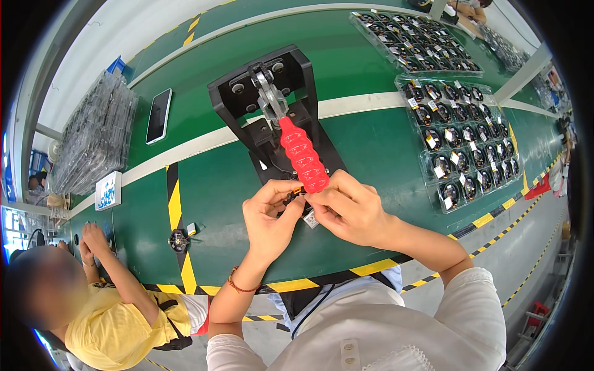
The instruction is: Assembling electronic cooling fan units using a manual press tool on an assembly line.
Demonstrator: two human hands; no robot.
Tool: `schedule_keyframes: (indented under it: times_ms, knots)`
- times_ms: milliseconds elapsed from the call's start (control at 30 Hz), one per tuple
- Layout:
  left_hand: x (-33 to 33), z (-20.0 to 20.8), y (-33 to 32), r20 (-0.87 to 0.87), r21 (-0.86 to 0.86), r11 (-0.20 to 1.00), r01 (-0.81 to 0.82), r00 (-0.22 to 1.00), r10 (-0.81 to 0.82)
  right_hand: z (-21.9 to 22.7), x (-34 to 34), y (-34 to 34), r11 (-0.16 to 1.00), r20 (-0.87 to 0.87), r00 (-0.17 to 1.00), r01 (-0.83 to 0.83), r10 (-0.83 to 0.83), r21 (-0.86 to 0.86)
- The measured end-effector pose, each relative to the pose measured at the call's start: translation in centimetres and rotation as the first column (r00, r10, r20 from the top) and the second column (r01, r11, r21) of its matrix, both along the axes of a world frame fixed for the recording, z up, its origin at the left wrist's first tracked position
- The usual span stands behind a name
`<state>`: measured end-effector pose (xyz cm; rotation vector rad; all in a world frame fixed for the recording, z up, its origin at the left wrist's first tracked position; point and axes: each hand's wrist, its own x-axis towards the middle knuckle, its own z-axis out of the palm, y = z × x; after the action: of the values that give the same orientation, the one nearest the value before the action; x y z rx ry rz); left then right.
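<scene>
Just in front of a black clamp fixture with a red ribbed handle, my two hands meet over the table. My left hand pinches a small black part with a bit of orange on it, thumb and fingers closed. From the other side my right hand is closed at the same part, its fingertips drawn together. A white tag hangs below the fingertips. Much of the part is hidden by my fingers. The handle's near end comes down right above my fingertips.
Clear trays of round black parts with white tags stand at the right. On the left are a loose round part, a phone, a small white box and stacked clear trays. A co-worker in yellow sits at the left.
</scene>
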<state>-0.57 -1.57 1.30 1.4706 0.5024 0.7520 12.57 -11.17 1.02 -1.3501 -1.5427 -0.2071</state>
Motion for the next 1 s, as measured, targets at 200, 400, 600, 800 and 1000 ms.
schedule_keyframes:
  times_ms: [200,400,600,800,1000]
  knots:
    - [0.04,-0.20,0.04,0.033,-0.124,0.992,0.031,0.999,-0.028,-0.19,-0.15,0.04,1.000,0.006,1.000,-0.002,0.002,0.003]
    - [0.21,-0.03,0.08,0.021,-0.092,0.995,0.049,0.999,-0.047,-0.20,0.00,0.14,1.000,-0.075,0.997,0.011,-0.013,-0.028]
    - [0.06,-0.36,0.04,-0.007,-0.022,0.999,0.031,0.999,-0.032,-0.21,0.04,-0.05,0.999,-0.095,0.995,-0.013,0.007,-0.053]
    - [0.09,-0.41,-0.04,0.024,0.008,1.000,0.007,1.000,-0.008,-0.27,-0.03,-0.11,0.999,-0.065,0.998,-0.006,0.003,-0.054]
    - [0.19,-0.69,-0.26,-0.012,0.083,0.994,-0.069,0.997,0.070,-0.15,-0.21,-0.12,1.000,0.030,1.000,0.004,-0.003,-0.020]
